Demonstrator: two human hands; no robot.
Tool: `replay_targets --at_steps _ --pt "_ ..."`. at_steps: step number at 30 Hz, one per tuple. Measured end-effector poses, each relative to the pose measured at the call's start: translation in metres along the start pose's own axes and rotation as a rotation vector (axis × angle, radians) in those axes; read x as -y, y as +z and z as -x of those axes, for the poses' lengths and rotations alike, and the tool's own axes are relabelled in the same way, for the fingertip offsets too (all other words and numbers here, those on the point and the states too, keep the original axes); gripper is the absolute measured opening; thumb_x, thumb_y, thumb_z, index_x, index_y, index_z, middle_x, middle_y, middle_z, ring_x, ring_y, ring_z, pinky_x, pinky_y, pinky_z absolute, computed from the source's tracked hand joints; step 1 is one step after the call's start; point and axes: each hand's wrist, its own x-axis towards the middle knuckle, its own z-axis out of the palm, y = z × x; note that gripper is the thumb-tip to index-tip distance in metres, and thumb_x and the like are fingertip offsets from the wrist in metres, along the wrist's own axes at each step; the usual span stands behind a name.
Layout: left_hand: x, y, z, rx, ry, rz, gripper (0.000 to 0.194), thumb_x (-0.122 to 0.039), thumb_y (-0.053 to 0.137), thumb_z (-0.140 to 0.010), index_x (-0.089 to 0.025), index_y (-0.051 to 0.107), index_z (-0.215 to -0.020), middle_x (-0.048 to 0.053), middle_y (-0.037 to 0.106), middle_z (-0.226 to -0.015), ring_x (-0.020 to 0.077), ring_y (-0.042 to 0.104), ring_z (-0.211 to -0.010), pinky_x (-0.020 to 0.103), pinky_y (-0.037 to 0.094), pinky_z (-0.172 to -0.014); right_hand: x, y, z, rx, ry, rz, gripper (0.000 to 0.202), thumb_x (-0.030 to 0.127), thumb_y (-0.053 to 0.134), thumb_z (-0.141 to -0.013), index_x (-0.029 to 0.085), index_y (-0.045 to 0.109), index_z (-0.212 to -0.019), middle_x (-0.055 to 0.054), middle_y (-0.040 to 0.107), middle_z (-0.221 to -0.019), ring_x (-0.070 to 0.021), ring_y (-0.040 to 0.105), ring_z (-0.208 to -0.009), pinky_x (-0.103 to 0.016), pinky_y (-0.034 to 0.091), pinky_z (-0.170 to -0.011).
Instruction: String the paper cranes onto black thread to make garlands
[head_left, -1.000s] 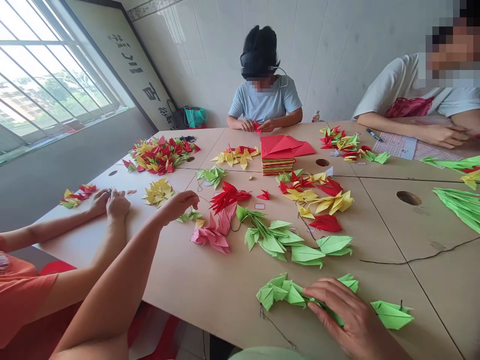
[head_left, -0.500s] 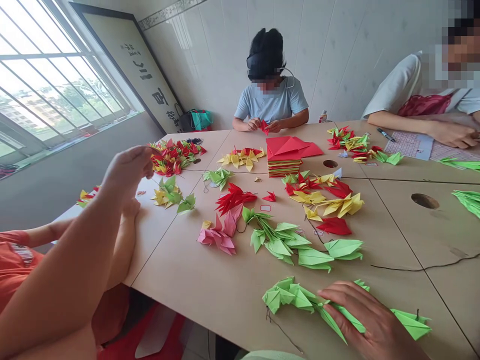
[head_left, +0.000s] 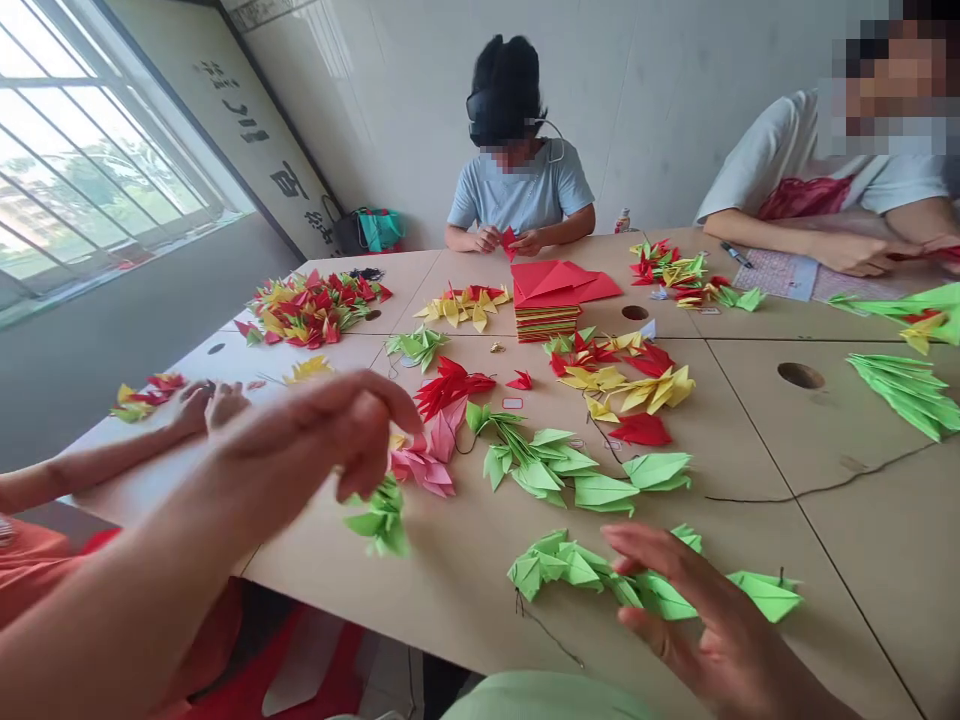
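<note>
My left hand [head_left: 341, 430] reaches in from the left with fingers curled downward. Beneath its fingertips hangs a small bunch of green folded paper cranes [head_left: 384, 518], slightly blurred; the exact grip point is hidden. My right hand [head_left: 694, 600] has thumb and fingers apart. It hovers at the near end of the table over a row of green paper cranes [head_left: 555, 565] threaded on a dark cord, part of which it covers. Another cluster of green cranes [head_left: 540, 465] lies just beyond. Pink cranes [head_left: 427, 465] lie close behind my left hand's fingers.
A stack of coloured paper [head_left: 547, 320] stands mid-table, with red cranes [head_left: 454, 385] before it. Mixed cranes [head_left: 315, 305] are heaped at far left. A dark cord [head_left: 757, 499] and a round hole [head_left: 800, 375] are at right. Co-workers sit opposite, at right and at left.
My left hand has come back from the far left toward the middle, bringing the green cranes along. My right hand has lifted off the crane row and its fingers have spread.
</note>
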Motion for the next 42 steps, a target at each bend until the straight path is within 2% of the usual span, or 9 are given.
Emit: replay_targets --at_steps 1,3,7,18,25,31,33,37,42 --pt "-0.005 0.02 -0.002 0.371 0.125 0.066 0.033 -0.044 0.038 -0.094 -0.025 0.065 -0.093 -0.003 0.057 -0.058 0.0126 0.054 -0.052 0.022 0.043 -0.048 0.005 -0.001 0.002 0.03 0.024 -0.064 0.05 0.037 0.057 -0.09 0.033 0.039 -0.137 -0.008 0.059 -0.126 -0.0166 0.068 -0.094 -0.021 0.06 -0.069" --pt "-0.013 0.063 -0.001 0.781 0.312 0.108 0.031 -0.033 0.037 -0.096 -0.021 0.065 -0.1 0.002 0.067 -0.077 0.0124 0.059 -0.065 0.021 0.046 -0.059 0.015 -0.006 0.005 0.115 0.044 -0.143 0.063 0.042 0.057 -0.09 0.035 0.028 -0.145 -0.01 0.053 -0.136 -0.0177 0.068 -0.095 -0.023 0.061 -0.069" --pt "-0.023 0.133 0.013 1.021 0.494 0.37 0.03 -0.018 0.034 -0.096 -0.018 0.061 -0.109 0.008 0.069 -0.105 0.0144 0.064 -0.091 0.023 0.049 -0.084 0.025 -0.015 0.008 0.306 0.045 -0.078 0.072 0.042 0.067 -0.083 0.036 0.032 -0.146 -0.008 0.056 -0.136 -0.025 0.063 -0.111 -0.031 0.058 -0.084" --pt "-0.017 0.175 0.024 1.089 0.418 0.38 0.03 -0.025 0.04 -0.095 -0.019 0.065 -0.11 0.006 0.07 -0.094 0.0136 0.059 -0.077 0.021 0.046 -0.073 0.013 -0.012 0.025 0.374 0.303 -0.116 0.013 0.026 0.055 -0.092 0.03 0.064 -0.099 0.002 0.071 -0.09 -0.0155 0.067 -0.08 -0.022 0.056 -0.071" --pt "-0.005 0.174 0.029 1.136 0.21 0.321 0.031 -0.031 0.051 -0.09 -0.021 0.064 -0.115 0.002 0.064 -0.08 0.0112 0.051 -0.065 0.019 0.041 -0.06 0.01 -0.032 0.033 0.381 0.333 -0.076 0.029 0.031 0.044 -0.097 0.023 0.057 -0.071 0.004 0.06 -0.067 -0.0114 0.058 -0.061 -0.019 0.045 -0.054" --pt "0.011 0.161 0.026 1.093 0.013 0.4 0.031 -0.039 0.044 -0.094 -0.018 0.066 -0.1 -0.002 0.05 -0.065 0.0095 0.044 -0.059 0.018 0.036 -0.055 0.009 -0.048 0.039 0.292 0.402 -0.188 0.026 0.034 0.05 -0.094 0.024 0.062 -0.074 0.002 0.062 -0.068 -0.0122 0.059 -0.062 -0.019 0.048 -0.056" --pt "0.01 0.161 0.026 1.072 0.022 0.402 0.033 -0.041 0.042 -0.095 -0.018 0.066 -0.098 -0.002 0.052 -0.067 0.0098 0.045 -0.061 0.019 0.037 -0.056 0.01 -0.041 0.036 0.259 0.428 -0.28 0.018 0.036 0.054 -0.092 0.025 0.066 -0.097 -0.001 0.067 -0.086 -0.0132 0.063 -0.071 -0.021 0.052 -0.064" --pt "-0.003 0.164 0.025 1.062 0.12 0.438 0.028 -0.035 0.041 -0.096 -0.019 0.064 -0.096 0.0 0.062 -0.079 0.0094 0.052 -0.069 0.018 0.042 -0.065 0.018 -0.02 0.022 0.358 0.417 -0.561 0.056 0.036 0.059 -0.089 0.027 0.04 -0.141 -0.006 0.064 -0.112 -0.0142 0.064 -0.082 -0.025 0.054 -0.075" --pt "-0.004 0.16 0.024 1.052 0.152 0.397 0.027 -0.035 0.04 -0.097 -0.022 0.064 -0.1 0.0 0.064 -0.08 0.0093 0.055 -0.071 0.017 0.043 -0.066 0.016 -0.018 0.013 0.453 0.407 -0.511 0.023 0.035 0.051 -0.093 0.019 0.067 -0.088 0.002 0.059 -0.069 -0.0103 0.053 -0.063 -0.019 0.043 -0.057"
